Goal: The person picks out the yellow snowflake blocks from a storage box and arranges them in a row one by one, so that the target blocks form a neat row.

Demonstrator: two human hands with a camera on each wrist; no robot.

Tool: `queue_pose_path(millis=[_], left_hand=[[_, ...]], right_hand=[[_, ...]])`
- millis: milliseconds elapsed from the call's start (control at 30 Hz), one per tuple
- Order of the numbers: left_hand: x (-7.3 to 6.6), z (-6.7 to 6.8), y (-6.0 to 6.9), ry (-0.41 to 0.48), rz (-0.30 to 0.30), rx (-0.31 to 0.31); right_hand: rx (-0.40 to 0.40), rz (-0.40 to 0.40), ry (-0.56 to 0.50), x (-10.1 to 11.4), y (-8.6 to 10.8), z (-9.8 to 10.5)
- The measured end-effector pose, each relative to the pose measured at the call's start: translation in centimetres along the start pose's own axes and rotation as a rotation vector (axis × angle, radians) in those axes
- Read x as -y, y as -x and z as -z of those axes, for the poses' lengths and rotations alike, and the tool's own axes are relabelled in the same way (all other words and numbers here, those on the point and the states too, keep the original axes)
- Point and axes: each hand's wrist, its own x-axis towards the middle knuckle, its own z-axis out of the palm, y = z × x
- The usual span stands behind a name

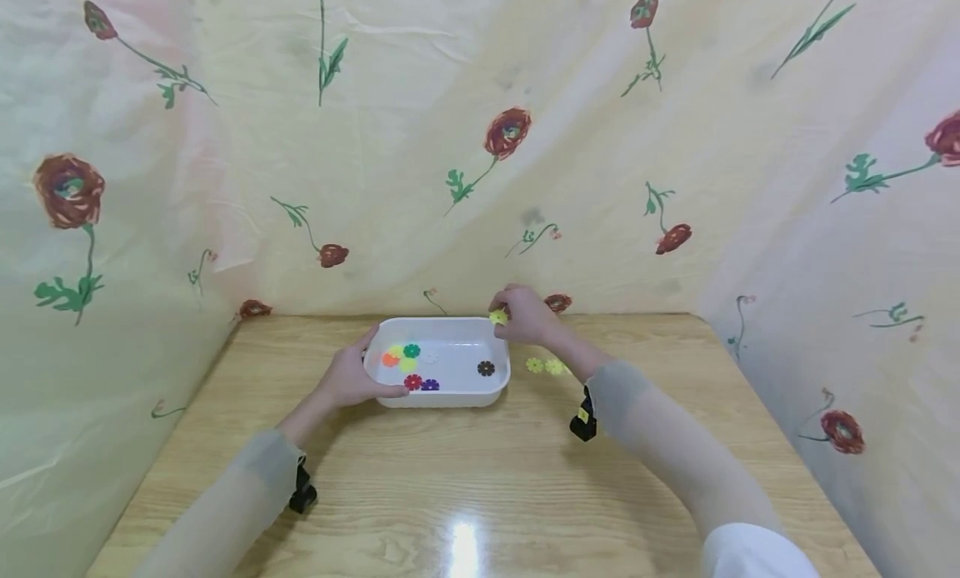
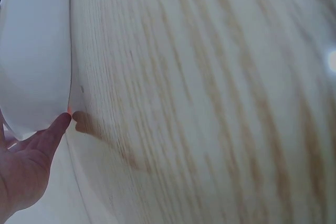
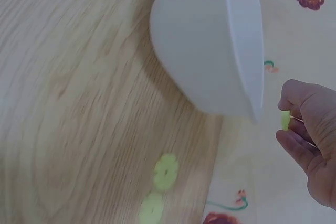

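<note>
A white plastic basin (image 1: 450,399) stands near the back of the table. My left hand (image 1: 351,376) grips its left end, thumb along the near rim; the left wrist view shows that hand (image 2: 31,166) at the basin's side (image 2: 37,56). Over the basin's right back corner, my right hand (image 1: 523,313) pinches a yellow flower-shaped plastic piece (image 1: 498,316), seen edge-on between thumb and fingers (image 3: 285,120) in the right wrist view. Inside lie several flower pieces, among them a green one (image 1: 412,351), an orange one (image 1: 390,359), a red one (image 1: 413,382), a purple one (image 1: 430,385) and a brown one (image 1: 486,368).
Right of the basin, two yellow flower pieces (image 1: 534,365) (image 3: 166,172) lie on the wooden table (image 1: 450,470). A flowered cloth (image 1: 405,145) hangs behind the table and on both sides. Small black devices are strapped at both wrists.
</note>
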Motion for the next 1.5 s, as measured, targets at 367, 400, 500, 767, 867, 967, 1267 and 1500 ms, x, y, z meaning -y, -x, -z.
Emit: queue_pose_path(millis=[367,400,500,767,867,967,1267,1500], left_hand=[[-0.3,0.1,0.0,-0.021,0.002,-0.001],[-0.3,0.1,0.0,-0.022,0.005,0.001],[-0.3,0.1,0.0,-0.022,0.006,0.003],[-0.3,0.0,0.0,-0.022,-0.004,-0.003],[-0.3,-0.1,0.0,-0.019,-0.002,-0.004],[-0.3,0.0,0.0,-0.018,0.000,-0.005],[-0.2,0.0,0.1,-0.014,0.006,0.005],[-0.2,0.0,0.0,-0.009,0.009,0.004]], right_hand=[[-0.072,-0.029,0.012,-3.6,2.1,0.2],[-0.076,-0.027,0.014,-3.8,2.2,0.3],[-0.087,-0.022,0.004,-4.6,2.7,0.5],[-0.095,-0.050,0.001,-6.2,4.1,1.1],[-0.099,-0.056,-0.010,-6.7,4.5,1.2],[-0.109,-0.060,-0.011,-7.3,4.9,1.3],[-0.111,-0.118,0.015,-8.6,6.5,1.9],[-0.097,-0.150,0.014,-9.6,8.0,2.5]])
